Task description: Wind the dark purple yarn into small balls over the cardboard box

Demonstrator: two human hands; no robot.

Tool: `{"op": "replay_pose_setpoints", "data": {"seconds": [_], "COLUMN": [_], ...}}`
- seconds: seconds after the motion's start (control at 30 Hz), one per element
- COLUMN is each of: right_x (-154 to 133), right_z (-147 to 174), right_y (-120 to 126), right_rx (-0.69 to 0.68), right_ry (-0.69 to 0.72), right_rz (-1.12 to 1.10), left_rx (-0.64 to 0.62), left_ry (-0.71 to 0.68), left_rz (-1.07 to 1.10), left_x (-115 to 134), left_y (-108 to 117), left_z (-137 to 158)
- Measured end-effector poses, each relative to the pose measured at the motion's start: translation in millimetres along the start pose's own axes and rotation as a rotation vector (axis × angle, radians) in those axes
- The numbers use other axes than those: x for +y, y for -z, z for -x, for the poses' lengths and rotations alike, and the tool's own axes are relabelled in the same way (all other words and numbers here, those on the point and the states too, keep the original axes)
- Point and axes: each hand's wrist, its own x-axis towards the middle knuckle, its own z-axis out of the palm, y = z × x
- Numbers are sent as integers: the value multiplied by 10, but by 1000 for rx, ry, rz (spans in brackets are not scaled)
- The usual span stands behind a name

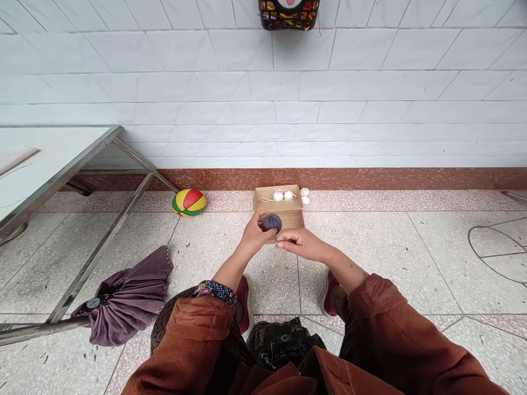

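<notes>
A small ball of grey-purple yarn (272, 222) is held between both hands just above the centre of the view. The left hand (255, 235) is cupped around the ball from the 9 o'clock side, thumb and fingers curled onto it. The right hand (300, 243) lies at the ball's 4 o'clock, its fingertips (282, 242) pinched together just under the ball; whether a strand is gripped there cannot be told. The two hands are close together, nearly touching.

Directly behind the ball, at 12 o'clock, an open cardboard box (280, 207) is set on the tiled floor (370, 258), with two white yarn balls (283, 195) lying in its far end. Two more white balls (305, 196) are seen outside the box, just beside its far right corner, near the wall.

At 10 o'clock from the hands a multicoloured ball (189, 202) rests by the skirting. At 8 o'clock a folded purple umbrella (125, 299) lies on the floor, beside the metal leg of a table (57, 159).
</notes>
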Motion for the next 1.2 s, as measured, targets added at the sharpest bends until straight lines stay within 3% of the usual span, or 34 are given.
{"op": "replay_pose_setpoints", "data": {"seconds": [0.17,0.37,0.43,0.57,0.73,0.83,0.93,1.03,1.2], "right_x": [-12,198,252,291,270,189,49,-64,-32], "right_z": [6,-70,-100,-125,-93,-61,-25,11,20], "right_y": [190,268,227,108,-41,-85,-67,17,223], "right_rx": [235,451,454,392,193,45,-30,31,290], "right_ry": [-54,-170,-204,-167,-81,-1,99,95,-56], "right_rz": [-256,-155,-93,106,324,353,253,63,-229], "left_rx": [-243,-595,-568,-320,-98,-14,69,32,-190], "left_ry": [-5,-44,-57,-74,-19,18,-7,-37,-53], "left_rz": [-49,118,224,378,465,441,280,97,-4], "left_x": [-31,102,159,196,143,105,65,16,-83], "left_y": [-44,-61,-50,-18,1,-1,-4,-15,-65], "left_z": [81,195,193,132,65,45,22,13,62]}}
